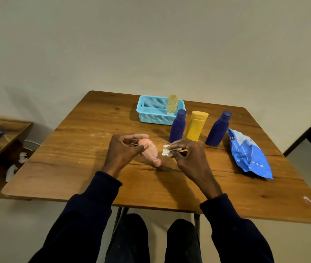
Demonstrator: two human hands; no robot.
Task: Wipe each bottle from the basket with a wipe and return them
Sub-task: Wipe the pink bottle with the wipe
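Nearest the camera, the left hand [121, 150] is curled around a pink bottle [149, 151], thumb and fingers closed on its upper end while its cap end points down toward the tabletop [75, 168]. Just beside it, the right hand [187, 155] pinches a small crumpled white wipe [167, 150] between thumb and fingertips — close to the bottle but apparently not touching it at this instant.

Farther back stand three upright bottles in a row: a dark blue bottle [177, 126], a yellow bottle [196, 126] and a second blue bottle [218, 129]. To their right lies the blue wipe packet [249, 153], crumpled on the tabletop.

Farthest off sits the light blue basket [157, 115], with one pale yellow bottle [172, 103] standing in it (whether that one has been wiped, the view cannot say).

By my reading the job is at an early or middle stage — four bottles are out of the basket, the pink one is in hand, and the three standing ones have yet to go back.
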